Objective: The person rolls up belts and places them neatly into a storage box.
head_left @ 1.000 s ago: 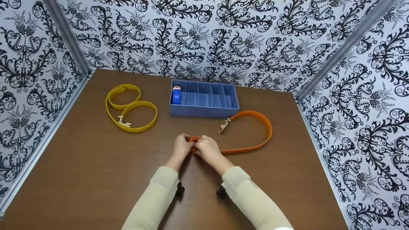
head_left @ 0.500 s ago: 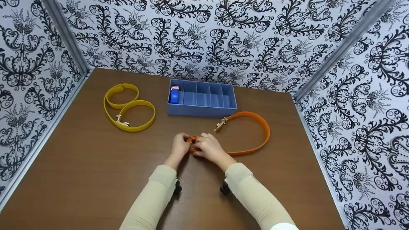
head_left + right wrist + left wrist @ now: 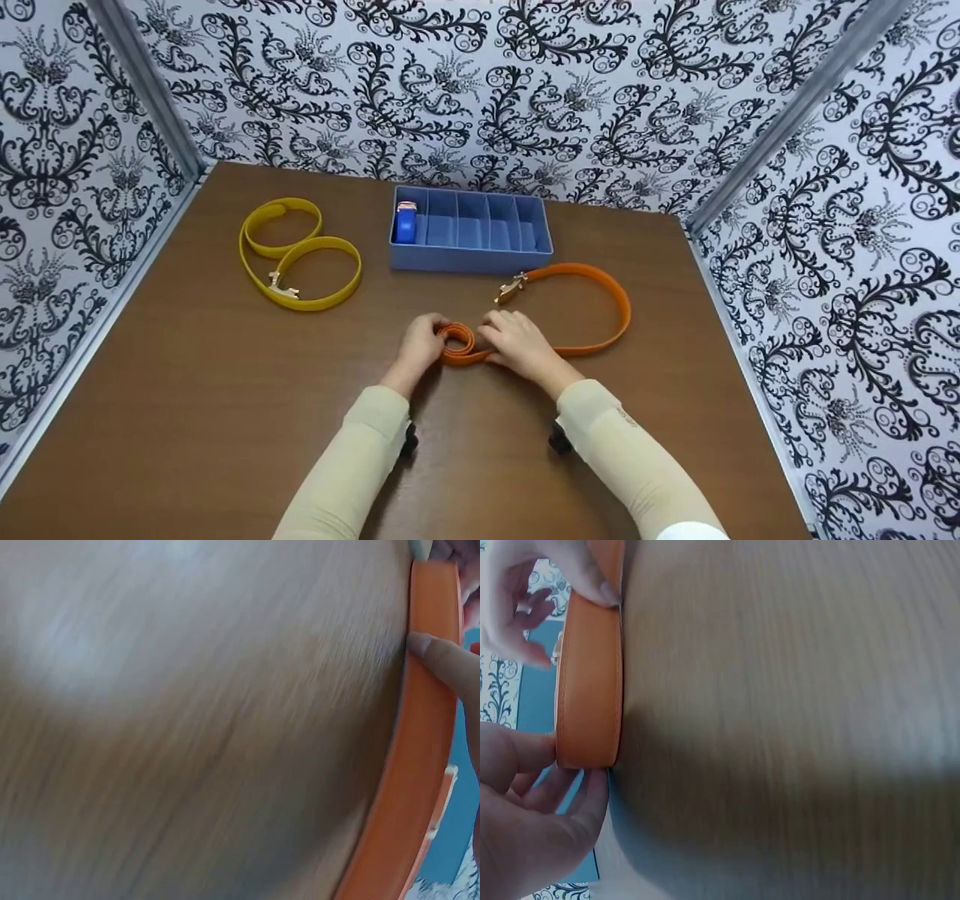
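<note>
An orange belt (image 3: pixel 622 300) stands on its edge on the brown table, partly wound into a small roll (image 3: pixel 457 341). My left hand (image 3: pixel 420 346) holds the roll's left side between thumb and fingers; the left wrist view has the hand (image 3: pixel 532 810) at the strap's rounded end. To the right, my right hand (image 3: pixel 521 346) touches the outer face of the strap with its thumb (image 3: pixel 439 652). Its other fingers bend loosely on the far side, with a gap to the strap. From there the loose length curves right and back to a gold buckle (image 3: pixel 511 288).
A blue divided tray (image 3: pixel 469 260) stands at the back, with a rolled blue belt (image 3: pixel 406 225) in its leftmost compartment. On the left lies a loosely looped yellow belt (image 3: pixel 334 301) with a gold buckle. Patterned walls (image 3: pixel 465 90) bound the table.
My right hand has moved from the roll rightward along the strap, uncovering the coil. My left hand stays at the roll. The buckle end has shifted slightly left and turned.
</note>
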Demonstrator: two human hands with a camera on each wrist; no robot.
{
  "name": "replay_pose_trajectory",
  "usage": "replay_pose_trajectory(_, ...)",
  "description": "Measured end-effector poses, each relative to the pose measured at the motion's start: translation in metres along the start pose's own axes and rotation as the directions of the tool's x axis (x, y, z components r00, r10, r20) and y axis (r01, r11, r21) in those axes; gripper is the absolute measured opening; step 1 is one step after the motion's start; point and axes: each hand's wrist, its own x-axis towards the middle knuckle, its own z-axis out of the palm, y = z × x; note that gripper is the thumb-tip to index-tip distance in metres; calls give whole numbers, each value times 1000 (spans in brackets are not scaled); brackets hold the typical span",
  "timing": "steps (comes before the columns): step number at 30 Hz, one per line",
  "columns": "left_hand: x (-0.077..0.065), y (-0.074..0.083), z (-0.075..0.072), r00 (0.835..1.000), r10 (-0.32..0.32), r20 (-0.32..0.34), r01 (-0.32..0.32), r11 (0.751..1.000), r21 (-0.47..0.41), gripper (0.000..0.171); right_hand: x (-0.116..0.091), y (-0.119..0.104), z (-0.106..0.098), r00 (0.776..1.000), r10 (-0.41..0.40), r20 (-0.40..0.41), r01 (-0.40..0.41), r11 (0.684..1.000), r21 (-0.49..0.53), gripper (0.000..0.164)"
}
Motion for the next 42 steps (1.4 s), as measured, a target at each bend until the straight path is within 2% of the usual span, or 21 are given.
replay_pose_trajectory(4, 1, -2, -5, 998, 49, 51, -50, 999, 16, 16, 10, 2, 3, 1000, 19, -22, -20, 999, -42, 47)
replay_pose_trajectory(9, 5, -2, -7, 986, 128, 105, -132, 991, 35, 15, 23, 2, 2, 998, -41, -44, 38, 996, -81, 51)
replay_pose_trajectory(15, 13, 0, -11, 968, 184, 171, -196, 979, 56, 12, 30, -4, 3, 990, -137, -43, 138, 990, 26, 48)
replay_pose_trajectory(20, 19, 1, -18, 950, 186, 252, -204, 978, 46, 12, 33, -13, 3, 990, -137, 23, 133, 983, 125, 38)
replay_pose_trajectory(25, 24, -1, -24, 938, 199, 285, -218, 975, 37, 13, 38, -20, 2, 985, -152, 82, 141, 982, 128, 19)
replay_pose_trajectory(27, 26, -2, -26, 939, 207, 275, -220, 975, 17, 13, 40, -22, 2, 984, -155, 83, 146, 984, 105, 17)
replay_pose_trajectory(29, 27, -4, -25, 947, 192, 259, -195, 981, -14, 13, 40, -25, 1, 986, -148, 76, 141, 986, 86, 16)
replay_pose_trajectory(33, 27, -6, -21, 980, 98, 173, -91, 995, -45, 16, 38, -29, 3, 989, -135, 55, 132, 990, 58, 15)
replay_pose_trajectory(36, 27, -6, -18, 995, 27, 98, -22, 999, -45, 17, 37, -31, 6, 993, -120, 21, 118, 990, 73, 17)
replay_pose_trajectory(42, 19, -8, -14, 998, -64, 15, 64, 998, -9, 18, 40, -39, 8, 998, -60, -32, 64, 987, 150, 17)
